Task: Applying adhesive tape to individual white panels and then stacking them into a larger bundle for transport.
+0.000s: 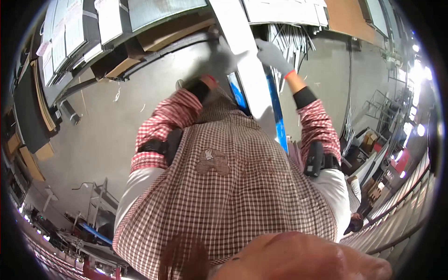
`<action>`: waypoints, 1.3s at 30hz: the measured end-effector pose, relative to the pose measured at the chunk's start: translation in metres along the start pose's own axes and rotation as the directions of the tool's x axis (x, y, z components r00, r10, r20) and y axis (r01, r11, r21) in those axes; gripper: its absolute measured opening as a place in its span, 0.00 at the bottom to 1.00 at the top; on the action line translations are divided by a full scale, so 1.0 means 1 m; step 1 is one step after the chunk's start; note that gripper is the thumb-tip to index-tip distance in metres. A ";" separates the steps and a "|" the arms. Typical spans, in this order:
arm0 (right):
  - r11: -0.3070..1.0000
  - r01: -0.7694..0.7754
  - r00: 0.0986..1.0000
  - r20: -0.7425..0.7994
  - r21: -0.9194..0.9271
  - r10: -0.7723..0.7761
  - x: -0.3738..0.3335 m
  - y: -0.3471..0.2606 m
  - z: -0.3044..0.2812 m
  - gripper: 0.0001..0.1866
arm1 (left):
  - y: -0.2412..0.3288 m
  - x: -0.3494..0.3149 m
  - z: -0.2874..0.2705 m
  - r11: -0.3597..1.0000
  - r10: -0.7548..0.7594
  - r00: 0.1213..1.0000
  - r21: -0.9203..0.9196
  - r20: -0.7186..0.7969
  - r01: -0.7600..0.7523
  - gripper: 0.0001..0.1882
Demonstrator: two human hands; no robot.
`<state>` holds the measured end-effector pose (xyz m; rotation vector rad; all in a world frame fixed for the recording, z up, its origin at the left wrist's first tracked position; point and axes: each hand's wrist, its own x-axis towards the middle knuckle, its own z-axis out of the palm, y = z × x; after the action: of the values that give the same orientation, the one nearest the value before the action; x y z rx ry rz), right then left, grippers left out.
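A long white panel [246,60] with a blue strip [280,122] along its right side runs from the top of the view down to my chest. My left hand [219,59], in a grey glove and blurred, is pressed against the panel's left edge. My right hand [273,56], also in a grey glove, grips the panel's right edge a little higher. Both forearms wear red-and-white checked sleeves with black cuffs. My checked apron [224,186] fills the middle of the view and hides the panel's lower end.
Stacks of flat sheets and cardboard [70,42] lie at the upper left. A bundle of thin metal strips [294,37] lies beyond the panel. Grey concrete floor [102,135] spreads left. Metal racks [378,112] stand at the right. Another person [355,219] is at the lower right.
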<state>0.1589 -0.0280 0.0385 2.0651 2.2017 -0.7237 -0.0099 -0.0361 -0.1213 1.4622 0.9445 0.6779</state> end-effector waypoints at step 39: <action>0.945 -0.310 0.884 -0.397 -0.105 0.246 -0.022 -0.091 0.041 0.44 | 0.079 -0.013 -0.135 0.959 0.279 0.832 -0.090 0.479 -0.270 0.15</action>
<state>0.0629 -0.0641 0.0375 2.5257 1.9639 -0.1133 -0.1183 0.0247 -0.0253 1.6647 0.3347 0.4793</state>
